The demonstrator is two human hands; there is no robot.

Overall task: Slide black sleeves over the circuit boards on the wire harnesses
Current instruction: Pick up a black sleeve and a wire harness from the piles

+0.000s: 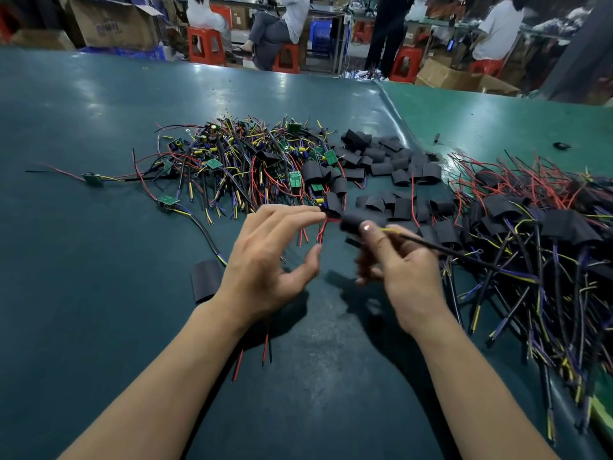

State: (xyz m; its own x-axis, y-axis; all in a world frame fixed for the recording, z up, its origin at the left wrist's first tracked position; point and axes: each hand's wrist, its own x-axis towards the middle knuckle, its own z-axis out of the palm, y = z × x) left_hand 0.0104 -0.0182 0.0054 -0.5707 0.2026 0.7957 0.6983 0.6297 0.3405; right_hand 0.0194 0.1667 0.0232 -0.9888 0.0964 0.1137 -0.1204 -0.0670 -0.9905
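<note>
Your right hand [394, 260] pinches a black flattened tubular sleeve [356, 223] at frame centre, its grip narrow around the sleeve and the black cable trailing right. Your left hand [265, 257] has a wide, loose grip, fingertips near the sleeve's red wires [323, 229]; whether they touch is blurred. If you let go too soon, the sleeve could slide off and drop among the loose black sleeves [391, 161] on the green table [99, 127].

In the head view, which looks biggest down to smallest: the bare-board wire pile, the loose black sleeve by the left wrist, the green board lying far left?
1. Bare-board wire pile
2. Loose black sleeve, though nearer the camera
3. Green board
</note>
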